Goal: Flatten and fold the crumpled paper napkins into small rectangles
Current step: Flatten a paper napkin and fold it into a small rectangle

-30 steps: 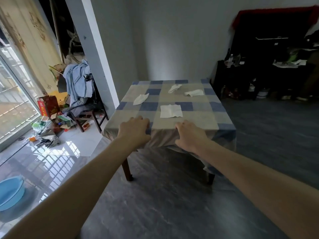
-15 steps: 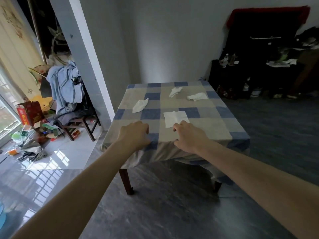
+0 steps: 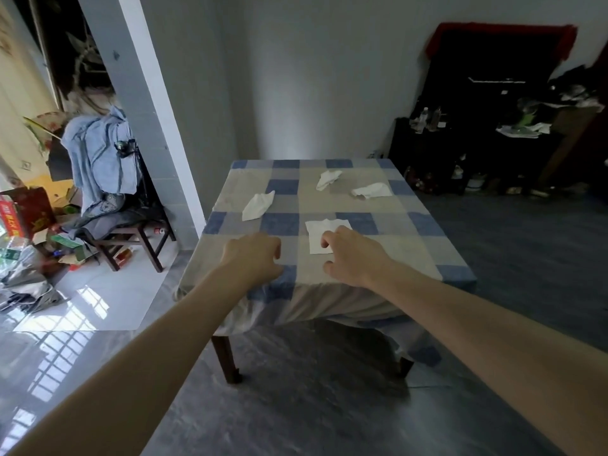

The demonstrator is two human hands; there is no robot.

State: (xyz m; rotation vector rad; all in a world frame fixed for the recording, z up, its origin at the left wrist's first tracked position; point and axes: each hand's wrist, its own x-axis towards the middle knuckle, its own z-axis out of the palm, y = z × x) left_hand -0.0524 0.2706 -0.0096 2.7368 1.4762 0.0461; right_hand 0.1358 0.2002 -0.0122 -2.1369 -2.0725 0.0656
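my right hand (image 3: pixel 353 255) has moved up from the surface (image 3: pixel 427 245) edge onto the nearest napkin (image 3: pixel 320 233), fingers loosely curled and grasping nothing yet, my left hand (image 3: pixel 253 256) relaxed beside it, so flattening can begin.
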